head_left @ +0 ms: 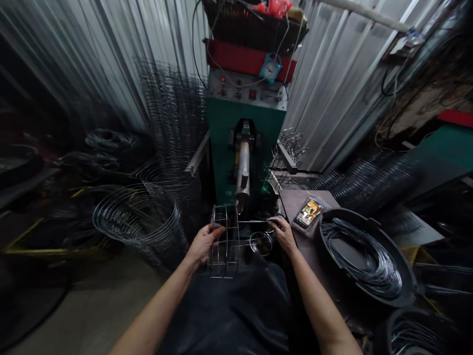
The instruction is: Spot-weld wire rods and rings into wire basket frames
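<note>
A small wire basket frame (225,241) of thin steel rods is held over my lap, just below the metal welding head (243,172) of a green machine (225,123). My left hand (203,242) is closed on the frame's left side. My right hand (283,231) pinches a straight wire (254,222) that lies across the frame's top right. A small steel ring (260,243) sits beside the frame on the right.
A black tub (406,291) of wire rings stands at the right, with a phone (308,213) on the brown table (291,199) beside it. Rolled wire mesh (144,217) stands at the left, wire baskets (290,143) behind the machine, corrugated walls all round.
</note>
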`<state>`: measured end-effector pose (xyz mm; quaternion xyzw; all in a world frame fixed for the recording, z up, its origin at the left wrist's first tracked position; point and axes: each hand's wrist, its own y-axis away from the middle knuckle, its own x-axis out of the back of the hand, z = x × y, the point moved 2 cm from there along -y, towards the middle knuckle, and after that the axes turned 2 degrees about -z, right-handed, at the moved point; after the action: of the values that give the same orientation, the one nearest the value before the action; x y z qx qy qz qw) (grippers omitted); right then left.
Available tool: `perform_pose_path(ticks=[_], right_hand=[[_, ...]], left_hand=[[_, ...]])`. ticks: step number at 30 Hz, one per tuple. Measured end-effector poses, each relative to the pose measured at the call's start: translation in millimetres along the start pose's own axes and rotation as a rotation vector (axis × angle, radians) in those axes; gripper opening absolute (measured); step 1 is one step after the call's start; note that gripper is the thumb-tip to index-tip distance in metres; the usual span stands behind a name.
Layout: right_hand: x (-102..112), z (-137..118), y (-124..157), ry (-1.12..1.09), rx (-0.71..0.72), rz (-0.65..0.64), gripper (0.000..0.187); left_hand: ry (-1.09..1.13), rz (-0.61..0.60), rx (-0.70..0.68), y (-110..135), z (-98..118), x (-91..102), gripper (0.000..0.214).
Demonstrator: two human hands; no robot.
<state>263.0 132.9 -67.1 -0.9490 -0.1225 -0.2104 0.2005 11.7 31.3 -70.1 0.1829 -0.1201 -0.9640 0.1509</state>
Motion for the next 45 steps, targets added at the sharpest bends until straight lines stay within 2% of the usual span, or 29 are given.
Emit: perform_pose_path(ticks=[9,21,33,36,39,42,45], right_hand=[[-1,7,-14,-0.005,0.026,-0.006,0.021],[-5,16,-25,0.002,-0.048,-0.011,0.026],[-7,20,-30,-0.062,-0.019,0.026,0.023],[2,26,-24,-0.014,0.031,0.064,0.023],[24,37,-5,0.053,0.069,0.165,0.025],[47,49,23,0.093,0.022,0.243,0.030],[56,49,42,0.152,-0.034,0.230,0.031]], left_hand=[[-0.037,-0.004,-0.015,-11,6,-4.4,0.038],[-0.010,0.000,0.009,-21,16,-8.3,0.039],[0.011,0.000,0.071,-36,11,-7.2,0.040],[0.023,-0.011,0.052,-35,12,-7.6,0.038],[0.008,0.009,0.040,-35,12,-7.6,0.039],[0.008,0.034,0.029,-35,12,-7.4,0.041],[0.018,0.043,0.017,-33,11,-8.0,0.043]])
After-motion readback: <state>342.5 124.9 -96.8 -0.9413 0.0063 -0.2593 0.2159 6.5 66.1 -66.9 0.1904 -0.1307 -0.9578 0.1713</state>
